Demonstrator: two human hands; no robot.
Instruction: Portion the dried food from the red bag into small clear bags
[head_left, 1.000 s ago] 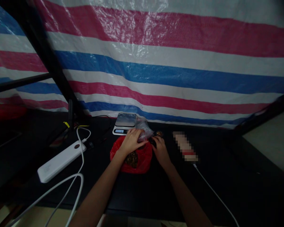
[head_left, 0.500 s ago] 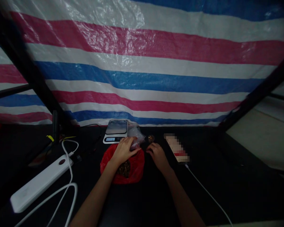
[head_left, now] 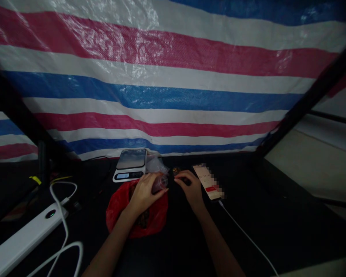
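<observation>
My left hand (head_left: pixel 145 193) reaches over a red plastic bag (head_left: pixel 159 220), its fingers and thumb closed around the mouth of a clear plastic bag (head_left: pixel 159 183). Small dark brown pieces (head_left: pixel 143 220) lie inside the red bag, partly hidden under my wrist. To the right, my right hand (head_left: pixel 192 189) is held with thumb and fingertips pinched together. Whatever sits between them is too small and dark to tell. Just beyond those fingertips is a small clump of brown pieces (head_left: pixel 176 170) on the black table (head_left: pixel 173 254).
A kitchen scale (head_left: pixel 130 163) with a lit display stands behind the red bag. On the right lies a phone (head_left: pixel 207 181) with a white cable. At left are a white power strip (head_left: pixel 25 240) and looping cords. A striped tarp (head_left: pixel 167 84) hangs behind.
The view has turned slightly right, so the scene sits further left. My right hand has come closer to the brown clump. My left hand stays at the clear bag.
</observation>
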